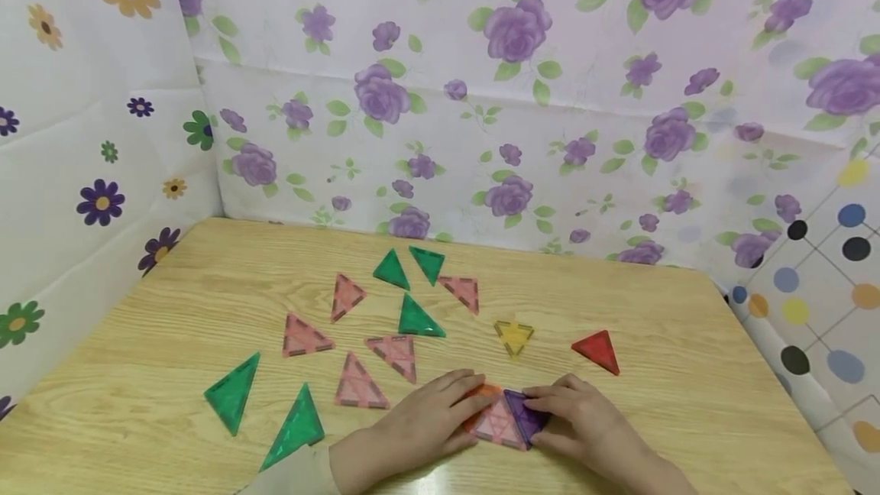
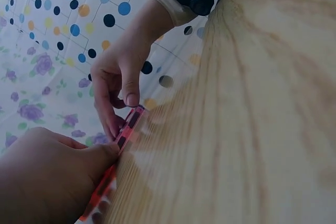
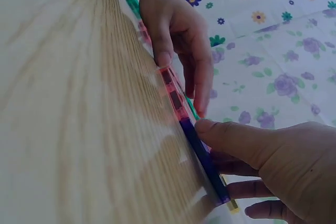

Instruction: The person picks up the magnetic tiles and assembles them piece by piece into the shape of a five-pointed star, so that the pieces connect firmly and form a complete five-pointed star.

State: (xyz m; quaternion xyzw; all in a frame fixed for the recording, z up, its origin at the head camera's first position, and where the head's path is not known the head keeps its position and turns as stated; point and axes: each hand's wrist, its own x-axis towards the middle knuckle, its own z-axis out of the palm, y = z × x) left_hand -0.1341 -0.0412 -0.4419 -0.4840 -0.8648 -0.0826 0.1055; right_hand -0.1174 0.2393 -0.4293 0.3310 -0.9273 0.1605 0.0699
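Note:
In the head view, a pink translucent triangle tile (image 1: 498, 426) lies flat near the table's front, between an orange tile (image 1: 490, 389) on its left and a purple triangle tile (image 1: 526, 417) on its right. My left hand (image 1: 426, 418) grips the orange tile, its fingers over the top and hiding most of it, with the thumb by the pink tile. With fingers on one side and thumb on the other, my right hand (image 1: 591, 420) pinches the purple tile. The right wrist view has the purple tile (image 3: 202, 156) edge to edge with the pink tile (image 3: 172, 94).
Beyond the hands lie a yellow triangle (image 1: 514, 336) and a red triangle (image 1: 601, 351). Several pink triangles (image 1: 359, 384) and green triangles (image 1: 232, 394) spread over the left and middle of the wooden table (image 1: 619, 304). A flowered cloth (image 1: 454, 136) hangs behind it.

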